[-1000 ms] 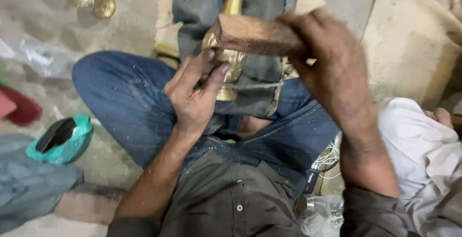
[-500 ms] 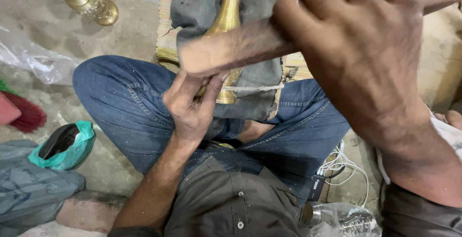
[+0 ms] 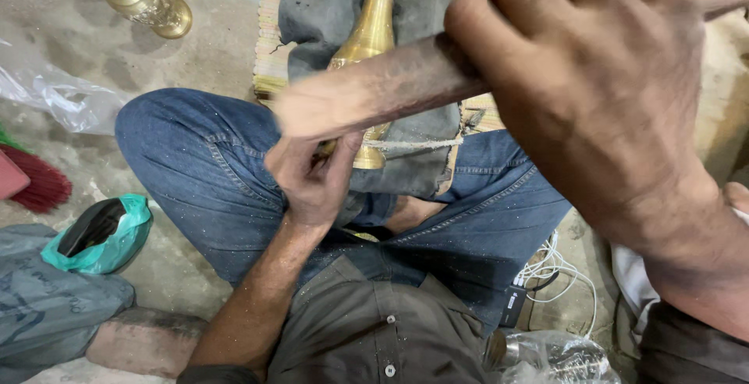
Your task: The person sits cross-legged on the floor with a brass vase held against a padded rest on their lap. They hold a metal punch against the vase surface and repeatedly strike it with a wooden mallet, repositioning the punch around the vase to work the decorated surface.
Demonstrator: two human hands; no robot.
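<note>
brass stem (image 3: 373, 33) lies on cloth (image 3: 328, 9) over the lap; wooden block (image 3: 374, 91) crosses above it.

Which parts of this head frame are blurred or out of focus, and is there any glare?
Head view: the wooden block in the right hand is motion-smeared; that hand looms large and soft. The left hand and jeans are sharp; the brass stem shows mild sheen.

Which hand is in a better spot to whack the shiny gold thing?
Probably the right hand: it grips the wooden mallet, raised above the brass piece. The left hand is steadying that piece.
</note>
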